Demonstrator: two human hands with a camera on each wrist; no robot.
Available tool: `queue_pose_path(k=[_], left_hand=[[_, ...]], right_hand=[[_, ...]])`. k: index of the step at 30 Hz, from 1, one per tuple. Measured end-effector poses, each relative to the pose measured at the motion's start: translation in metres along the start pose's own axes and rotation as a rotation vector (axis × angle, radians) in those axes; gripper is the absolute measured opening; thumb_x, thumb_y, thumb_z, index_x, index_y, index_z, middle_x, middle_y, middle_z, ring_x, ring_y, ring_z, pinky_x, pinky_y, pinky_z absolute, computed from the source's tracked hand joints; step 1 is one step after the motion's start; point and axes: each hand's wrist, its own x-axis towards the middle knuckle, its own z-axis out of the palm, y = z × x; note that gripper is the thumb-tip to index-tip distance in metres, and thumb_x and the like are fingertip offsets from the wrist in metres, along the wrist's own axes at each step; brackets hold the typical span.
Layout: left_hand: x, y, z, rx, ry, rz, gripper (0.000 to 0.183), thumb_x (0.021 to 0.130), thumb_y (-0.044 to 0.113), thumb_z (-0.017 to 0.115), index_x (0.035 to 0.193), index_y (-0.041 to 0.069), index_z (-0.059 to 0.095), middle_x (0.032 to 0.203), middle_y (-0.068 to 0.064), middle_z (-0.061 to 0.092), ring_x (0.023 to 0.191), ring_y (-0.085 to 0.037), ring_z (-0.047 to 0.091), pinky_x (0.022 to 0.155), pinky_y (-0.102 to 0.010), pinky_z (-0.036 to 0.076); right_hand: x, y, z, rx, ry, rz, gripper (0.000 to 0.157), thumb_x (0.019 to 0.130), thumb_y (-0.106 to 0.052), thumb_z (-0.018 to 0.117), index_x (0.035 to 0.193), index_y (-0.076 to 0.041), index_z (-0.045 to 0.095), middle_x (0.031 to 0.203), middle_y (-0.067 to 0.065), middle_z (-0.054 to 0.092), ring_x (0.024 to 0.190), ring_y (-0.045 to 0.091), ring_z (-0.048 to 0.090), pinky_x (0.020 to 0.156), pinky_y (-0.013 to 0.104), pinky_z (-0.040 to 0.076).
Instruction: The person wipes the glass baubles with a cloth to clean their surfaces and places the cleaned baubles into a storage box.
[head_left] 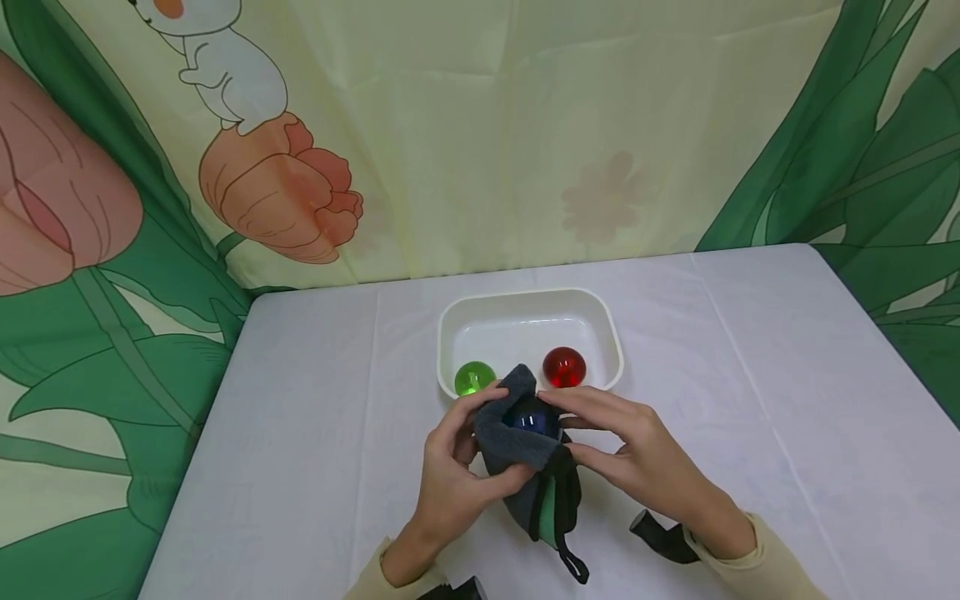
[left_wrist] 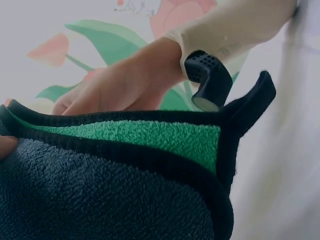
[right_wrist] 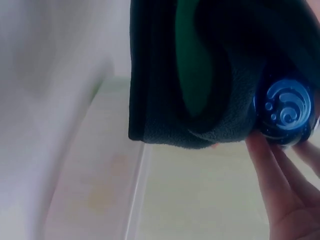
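Observation:
A glossy dark-blue ball (head_left: 534, 417) sits in a fold of a dark grey-blue cloth (head_left: 517, 450), which has black trim, a green inner face and a hanging loop. My left hand (head_left: 457, 475) grips the cloth around the ball's left side, thumb in front. From the right, my right hand (head_left: 645, 446) holds the ball between fingers and thumb, the thumb near the cloth's black edge. A raised swirl shows on the blue ball (right_wrist: 289, 107) in the right wrist view, with fingertips touching it. In the left wrist view the cloth (left_wrist: 110, 185) hides most of the left hand.
Just beyond the hands stands a white tray (head_left: 517, 293) holding a green ball (head_left: 474, 377) and a red ball (head_left: 564, 367). A white cloth covers the table (head_left: 750, 400). Behind it hangs a printed curtain (head_left: 480, 150). Dark wrist cameras show near both sleeves.

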Motion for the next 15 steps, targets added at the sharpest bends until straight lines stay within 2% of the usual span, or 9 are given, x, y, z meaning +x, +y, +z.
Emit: queue_pose_path(k=[2, 4, 7, 9, 12, 15], left_hand=[[-0.0005, -0.0004, 0.0, -0.005, 0.003, -0.005, 0.065, 0.073, -0.012, 0.078, 0.132, -0.001, 0.053, 0.138, -0.024, 0.055, 0.118, -0.027, 0.064, 0.093, -0.034, 0.056], [-0.0006, -0.0007, 0.0001, -0.006, 0.003, -0.009, 0.065, 0.074, -0.012, 0.078, 0.132, -0.001, 0.053, 0.138, -0.024, 0.055, 0.117, -0.026, 0.064, 0.093, -0.034, 0.056], [-0.0005, -0.0007, 0.0003, -0.011, 0.005, -0.016, 0.064, 0.075, -0.01, 0.079, 0.133, 0.0, 0.053, 0.139, -0.023, 0.055, 0.117, -0.027, 0.064, 0.094, -0.034, 0.055], [-0.0005, -0.0006, 0.0006, -0.013, 0.007, -0.02, 0.064, 0.076, -0.009, 0.079, 0.133, 0.0, 0.053, 0.139, -0.023, 0.055, 0.117, -0.027, 0.064, 0.094, -0.034, 0.055], [-0.0004, -0.0004, 0.0012, -0.013, 0.006, -0.025, 0.064, 0.076, -0.008, 0.079, 0.133, 0.0, 0.053, 0.139, -0.023, 0.055, 0.118, -0.029, 0.063, 0.095, -0.034, 0.054], [-0.0002, -0.0009, 0.0013, -0.008, 0.003, -0.031, 0.064, 0.076, -0.007, 0.079, 0.134, 0.001, 0.053, 0.139, -0.022, 0.055, 0.119, -0.029, 0.063, 0.096, -0.034, 0.054]], right_hand=[[0.0, 0.0, -0.0013, -0.017, -0.012, 0.008, 0.067, 0.074, 0.011, 0.08, 0.136, -0.004, 0.059, 0.132, 0.014, 0.063, 0.114, 0.015, 0.065, 0.089, 0.022, 0.055], [0.0002, 0.0, -0.0029, -0.046, -0.022, -0.004, 0.056, 0.083, -0.004, 0.078, 0.136, -0.007, 0.06, 0.135, 0.011, 0.061, 0.12, 0.014, 0.062, 0.095, 0.019, 0.051], [0.0009, 0.0004, -0.0042, -0.08, -0.04, -0.072, 0.041, 0.094, -0.026, 0.067, 0.132, -0.009, 0.063, 0.136, 0.009, 0.06, 0.126, 0.014, 0.056, 0.101, 0.018, 0.047], [0.0017, 0.0012, -0.0039, -0.094, -0.045, -0.128, 0.041, 0.098, -0.035, 0.057, 0.129, -0.01, 0.066, 0.136, 0.01, 0.059, 0.13, 0.017, 0.053, 0.102, 0.019, 0.045], [0.0024, 0.0023, -0.0028, -0.098, -0.043, -0.182, 0.038, 0.1, -0.034, 0.056, 0.126, -0.01, 0.068, 0.134, 0.011, 0.06, 0.128, 0.018, 0.053, 0.101, 0.019, 0.046], [0.0022, 0.0029, -0.0022, -0.106, -0.03, -0.18, 0.038, 0.099, -0.033, 0.056, 0.126, -0.009, 0.068, 0.133, 0.011, 0.061, 0.128, 0.018, 0.054, 0.1, 0.019, 0.048]])
